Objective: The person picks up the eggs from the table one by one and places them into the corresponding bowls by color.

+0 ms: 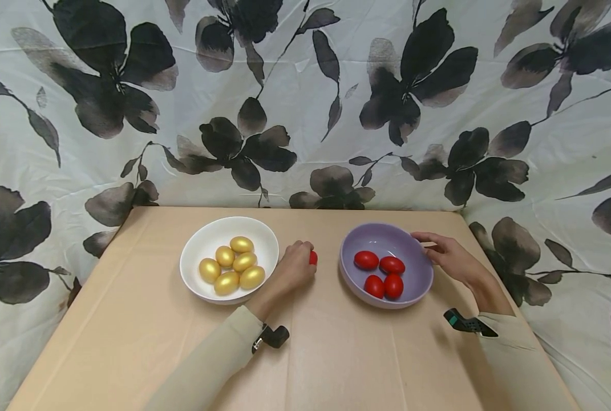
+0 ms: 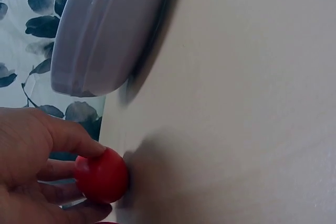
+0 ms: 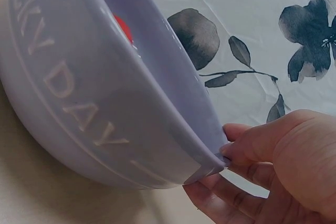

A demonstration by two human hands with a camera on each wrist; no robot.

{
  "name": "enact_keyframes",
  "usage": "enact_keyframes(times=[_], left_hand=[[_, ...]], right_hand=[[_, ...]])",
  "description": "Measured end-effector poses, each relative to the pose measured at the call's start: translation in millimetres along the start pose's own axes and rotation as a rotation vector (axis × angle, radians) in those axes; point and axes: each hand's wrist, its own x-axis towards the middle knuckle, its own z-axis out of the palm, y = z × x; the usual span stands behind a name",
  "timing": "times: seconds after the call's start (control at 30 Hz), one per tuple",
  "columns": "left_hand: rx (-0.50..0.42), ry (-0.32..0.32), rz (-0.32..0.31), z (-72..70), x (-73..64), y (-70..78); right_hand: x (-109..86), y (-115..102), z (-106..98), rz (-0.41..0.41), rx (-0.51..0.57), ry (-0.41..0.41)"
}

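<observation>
My left hand point(image 1: 296, 265) is between the two bowls, its thumb and fingers pinching a glossy red egg point(image 2: 102, 176) low over the table. In the head view most of that egg is hidden behind the hand. My right hand point(image 1: 451, 260) grips the right rim of a purple bowl point(image 1: 423, 281), thumb and fingers on either side of the edge, as the right wrist view shows. Several red eggs point(image 1: 366, 260) lie inside this bowl, and raised letters point(image 3: 79, 108) run along its outer wall. A white bowl point(image 1: 191, 264) with several shiny gold eggs point(image 1: 226, 283) stands left of my left hand.
Both bowls stand on a light wooden table point(image 1: 336, 359), toward its far edge. Behind it hangs a white cloth point(image 1: 305, 85) with dark flowers. At the bottom edge of the left wrist view a sliver of another red thing point(image 2: 107, 223) shows.
</observation>
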Motion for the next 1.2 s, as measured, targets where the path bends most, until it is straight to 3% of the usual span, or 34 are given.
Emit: enact_keyframes(times=[0.3, 0.7, 1.2], left_hand=[[-0.013, -0.023, -0.019, 0.3, -0.1, 1.4], [-0.085, 0.033, 0.052, -4.5, -1.2, 1.8], [-0.168, 0.049, 0.100, -17.0, -2.2, 8.3]], right_hand=[[-0.2, 0.8, -0.3, 0.001, 0.007, -0.005], [0.1, 0.6, -0.9, 0.013, 0.002, -0.007], [0.4, 0.4, -1.0, -0.001, -0.008, -0.011]])
